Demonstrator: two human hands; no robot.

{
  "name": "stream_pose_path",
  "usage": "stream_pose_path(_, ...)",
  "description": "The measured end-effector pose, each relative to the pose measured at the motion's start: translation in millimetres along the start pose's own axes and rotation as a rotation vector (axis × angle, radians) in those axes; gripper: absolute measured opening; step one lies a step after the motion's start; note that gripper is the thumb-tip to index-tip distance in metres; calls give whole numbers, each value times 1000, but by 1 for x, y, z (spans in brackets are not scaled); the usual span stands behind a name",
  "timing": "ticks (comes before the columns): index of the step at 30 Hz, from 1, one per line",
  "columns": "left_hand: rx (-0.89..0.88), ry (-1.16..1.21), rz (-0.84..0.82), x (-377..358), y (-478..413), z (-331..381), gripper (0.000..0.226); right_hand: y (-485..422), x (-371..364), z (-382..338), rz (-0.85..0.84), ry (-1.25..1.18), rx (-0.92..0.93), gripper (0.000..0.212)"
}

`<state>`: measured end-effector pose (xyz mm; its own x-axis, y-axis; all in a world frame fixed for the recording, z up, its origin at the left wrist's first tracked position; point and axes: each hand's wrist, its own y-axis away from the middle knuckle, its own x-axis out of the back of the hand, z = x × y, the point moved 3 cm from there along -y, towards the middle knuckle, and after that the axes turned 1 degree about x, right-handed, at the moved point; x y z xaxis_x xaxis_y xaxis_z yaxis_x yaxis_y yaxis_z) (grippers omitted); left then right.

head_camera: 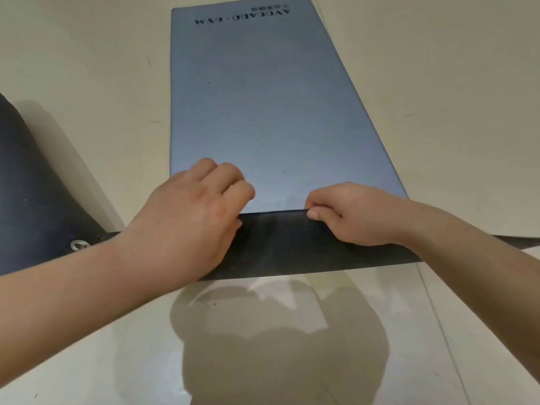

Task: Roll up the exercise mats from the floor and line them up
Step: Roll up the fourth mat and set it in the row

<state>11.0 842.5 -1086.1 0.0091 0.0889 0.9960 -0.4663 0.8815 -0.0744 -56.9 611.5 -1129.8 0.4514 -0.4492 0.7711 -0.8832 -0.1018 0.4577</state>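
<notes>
Start of the roll: my left grip (193, 217) and my right grip (356, 214) held the near end of the blue-grey mat (263, 97), its turned-over edge (277, 244) showing a dark underside at the centre of the frame. Both were closed on that edge. The left had its fingers curled over the fold near the mat's left side. The right pinched the fold line between thumb and fingers, nearer the middle.

The mat lay flat on the pale floor (438, 83), running from my hands to the top of the frame, where its printed lettering (242, 17) read upside down. Only the first turn looked made, and nearly the whole length was unrolled, so I judged the task to be in its early part.

The next move called for tucking the fold tight and pushing it toward the top of the frame, both sides advancing evenly so the roll would not skew. A loose core here would likely mean a fat, slack roll.

A dark mat (35, 185) with a metal eyelet (79, 245) lay at the left edge of the frame, near my left forearm. I could not tell whether it was rolled.
</notes>
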Motion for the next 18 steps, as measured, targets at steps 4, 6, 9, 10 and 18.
stream_pose_path(4,-109,-127,-88,-37,20,25,69,-34,26,-11,267,187,-48,21)
stream_pose_path(6,0,-165,-264,-62,20,13,116,-48,33,-22,421,412,-80,26)
stream_pose_path(9,49,-205,-339,-79,4,0,131,-41,27,-32,597,547,-72,38)
stream_pose_path(10,55,-213,-345,-84,-3,-1,131,-31,19,-34,649,549,-45,44)
stream_pose_path(18,114,-195,-303,-104,-49,-29,124,-25,-43,25,296,613,-230,140)
